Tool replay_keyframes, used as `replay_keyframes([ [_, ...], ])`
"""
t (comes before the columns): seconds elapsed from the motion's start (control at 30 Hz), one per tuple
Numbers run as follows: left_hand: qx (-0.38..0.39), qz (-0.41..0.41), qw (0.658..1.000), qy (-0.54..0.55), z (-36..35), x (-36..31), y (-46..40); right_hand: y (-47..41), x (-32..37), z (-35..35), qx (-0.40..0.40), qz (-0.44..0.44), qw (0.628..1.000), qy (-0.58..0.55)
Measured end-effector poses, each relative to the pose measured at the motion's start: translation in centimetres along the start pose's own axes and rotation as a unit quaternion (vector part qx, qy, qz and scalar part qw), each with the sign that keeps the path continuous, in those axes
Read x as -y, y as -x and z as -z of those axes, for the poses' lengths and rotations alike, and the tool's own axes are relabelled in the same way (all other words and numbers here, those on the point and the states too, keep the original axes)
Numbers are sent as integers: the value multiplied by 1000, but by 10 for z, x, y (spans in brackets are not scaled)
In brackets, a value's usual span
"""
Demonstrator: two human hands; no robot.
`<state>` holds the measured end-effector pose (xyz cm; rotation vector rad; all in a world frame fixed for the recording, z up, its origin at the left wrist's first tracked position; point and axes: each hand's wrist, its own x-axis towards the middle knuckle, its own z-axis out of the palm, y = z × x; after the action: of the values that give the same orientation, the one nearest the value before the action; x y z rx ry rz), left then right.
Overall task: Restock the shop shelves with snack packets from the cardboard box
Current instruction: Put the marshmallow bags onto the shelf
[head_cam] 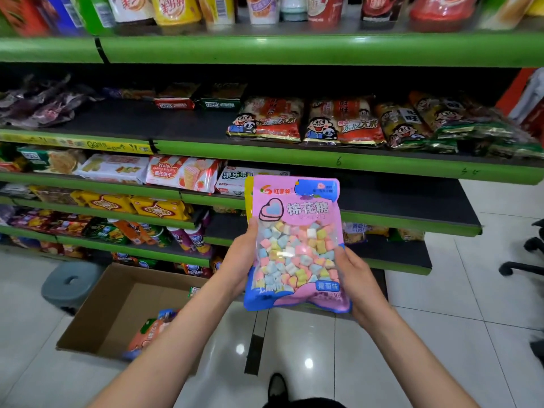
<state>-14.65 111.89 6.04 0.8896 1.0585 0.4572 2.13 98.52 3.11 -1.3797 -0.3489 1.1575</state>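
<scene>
Fingers of both hands hold one marshmallow packet [295,245] upright in front of the shelves; left hand [241,260] grips its left edge, thumb on the front film, the other fingers hidden behind; right hand [357,285] clasps the lower right corner, thumb lying along the edge; a yellow strip shows behind the packet's top left edge, possibly a second packet, cannot tell.

Packet sits in mid-air, clear of every shelf; cardboard box [123,307] stands open on the floor at lower left, a few packets still in it; grey stool [70,282] just beside the box; dark shoe [278,387] at the bottom of view.

Risks, as judged:
- glossy film and an edge-only grip; if one hand lets go to reach, the packet may swing or slip to the tiled floor;
- soft contents; a hard squeeze could crush the sweets or burst the seal;
- bare dark shelf [397,198] just behind the packet looks the likely slot; set too near the green lip, the packet may slide off; stood upright without backing, it may topple forward;
- rice cracker bags [309,122] on the shelf above overhang their edge; a raised packet could knock one down;
- if a second packet is carried behind, it may drop unnoticed;
- box and stool sit near the feet; a step left risks a trip.
</scene>
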Motion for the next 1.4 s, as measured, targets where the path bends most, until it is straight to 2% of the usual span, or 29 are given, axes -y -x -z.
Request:
replay_keyframes([
  [0.17,-65,-38,997,-14,32,-9,-28,-20,3,7,-44,-13,999,10],
  [0.37,-55,-109,991,-46,77,-14,-58,-56,21,23,-114,7,993,36],
  [0.5,-65,-105,992,-28,100,-19,-66,-92,34,30,-145,25,988,38],
  [0.83,-78,-111,991,3,137,-20,-67,-213,78,6,-184,47,973,132],
  [0.93,-76,-116,990,6,139,-22,-69,-217,79,5,-227,75,920,310],
  [1.0,-70,-121,990,8,139,-22,-70,-213,71,4,-223,97,843,480],
  [1.1,-66,-122,990,20,137,-22,-74,-205,43,2,-84,143,708,687],
  [1.17,-64,-121,990,20,133,-21,-78,-204,24,4,-27,125,662,739],
  [1.23,-58,-116,991,16,129,-19,-81,-208,18,5,-23,102,658,746],
  [1.4,-45,-110,993,23,119,-19,-86,-236,39,-3,-9,46,700,713],
])
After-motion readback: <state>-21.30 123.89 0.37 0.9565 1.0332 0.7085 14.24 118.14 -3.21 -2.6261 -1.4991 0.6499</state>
